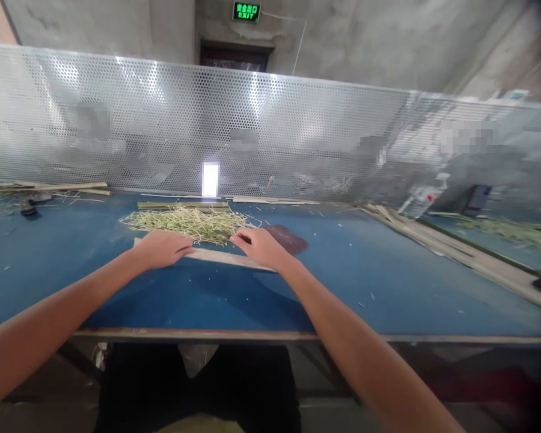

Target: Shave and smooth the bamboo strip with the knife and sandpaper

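A pale flat strip (228,258) lies across the blue table in front of me. My left hand (166,248) is closed on the strip near its left end. Over the strip's right part is my right hand (256,245), its fingers pinched on a small dark tool (225,234) whose shape is mostly hidden. Just behind both hands spreads a heap of thin yellow-green shavings (180,221). A dark reddish-brown patch (288,239) shows on the table beside my right hand.
A perforated metal screen (162,126) runs along the table's back edge. Long strips (455,249) and a clear bottle (424,197) are at the right. At the far left lie more strips (45,187) and a dark object (28,205). A bright white rectangle (210,180) stands behind the heap.
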A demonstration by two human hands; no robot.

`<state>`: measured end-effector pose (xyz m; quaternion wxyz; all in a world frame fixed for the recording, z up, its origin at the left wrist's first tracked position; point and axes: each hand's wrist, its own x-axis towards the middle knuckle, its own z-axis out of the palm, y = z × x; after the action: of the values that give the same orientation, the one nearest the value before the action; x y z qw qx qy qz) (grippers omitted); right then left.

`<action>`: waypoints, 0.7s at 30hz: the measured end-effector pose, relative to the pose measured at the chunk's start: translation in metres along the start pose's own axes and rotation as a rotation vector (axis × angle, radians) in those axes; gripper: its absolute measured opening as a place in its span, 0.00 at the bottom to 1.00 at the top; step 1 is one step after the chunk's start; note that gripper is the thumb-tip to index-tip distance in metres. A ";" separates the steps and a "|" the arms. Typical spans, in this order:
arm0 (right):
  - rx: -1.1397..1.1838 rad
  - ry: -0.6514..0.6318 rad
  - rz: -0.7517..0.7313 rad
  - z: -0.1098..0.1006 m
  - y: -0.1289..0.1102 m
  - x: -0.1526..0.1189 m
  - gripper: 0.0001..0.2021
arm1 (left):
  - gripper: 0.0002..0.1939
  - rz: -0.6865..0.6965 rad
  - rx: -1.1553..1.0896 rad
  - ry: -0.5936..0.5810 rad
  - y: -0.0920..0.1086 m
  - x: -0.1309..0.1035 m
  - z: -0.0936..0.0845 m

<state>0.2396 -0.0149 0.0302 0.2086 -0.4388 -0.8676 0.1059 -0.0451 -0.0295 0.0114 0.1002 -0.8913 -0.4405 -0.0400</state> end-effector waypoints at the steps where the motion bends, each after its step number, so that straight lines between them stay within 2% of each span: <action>1: 0.002 0.011 0.009 0.000 -0.001 0.000 0.18 | 0.21 -0.003 -0.017 0.012 -0.002 0.002 0.001; 9: -0.063 0.064 -0.022 0.005 -0.007 0.001 0.16 | 0.23 0.041 -0.183 -0.005 -0.004 -0.003 0.018; 11: -0.115 0.029 -0.041 0.009 -0.015 -0.003 0.16 | 0.23 0.033 -0.202 -0.004 -0.004 -0.003 0.019; 17: -0.375 -0.182 -0.160 0.028 -0.037 -0.021 0.18 | 0.21 0.015 -0.181 0.002 -0.003 -0.003 0.017; 21: -0.450 -0.214 -0.099 0.033 -0.037 -0.020 0.20 | 0.21 0.011 -0.200 -0.020 -0.003 -0.003 0.016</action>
<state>0.2088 -0.0530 0.0085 0.0175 -0.4175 -0.9069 -0.0544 -0.0490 -0.0265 -0.0046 0.0064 -0.8995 -0.4305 -0.0744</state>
